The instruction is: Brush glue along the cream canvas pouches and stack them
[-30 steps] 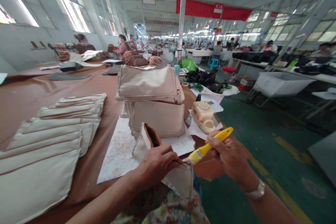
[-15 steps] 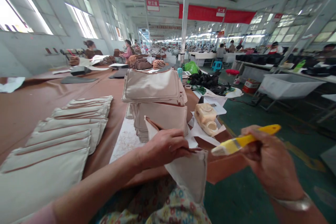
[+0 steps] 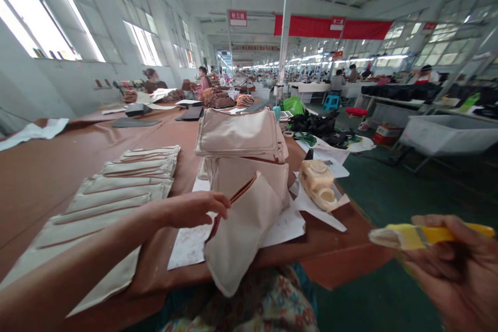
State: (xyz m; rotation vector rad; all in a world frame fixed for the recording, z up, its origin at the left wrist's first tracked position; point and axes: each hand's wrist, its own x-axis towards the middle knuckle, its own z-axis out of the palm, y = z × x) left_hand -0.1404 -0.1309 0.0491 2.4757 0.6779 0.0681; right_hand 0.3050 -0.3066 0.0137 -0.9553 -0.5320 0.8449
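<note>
My left hand (image 3: 202,208) has its fingertips closed on the brown-lined open edge of a cream fabric pouch piece (image 3: 247,228), which tilts over the table's front edge. Its thumb is mostly hidden. To the right, away from the pouch piece, my right hand (image 3: 447,264) grips a yellow paintbrush (image 3: 426,236) with the pale bristles pointing left. Behind the pouch piece stands a stack of similar cream pieces (image 3: 239,132). A stained plastic container (image 3: 317,179) with an opening at its front sits right of the stack.
Overlapping cream pieces (image 3: 105,207) lie in a row on the brown-covered table (image 3: 89,148) at left. White paper (image 3: 187,249) is under the stack. Black material (image 3: 319,127) is heaped at back right. A white bin (image 3: 447,135) stands beyond the aisle. Other people sit farther off.
The pouch piece has turned and shifted left, its open edge now facing my left hand. My right hand has moved right and down with the paintbrush, away from the piece.
</note>
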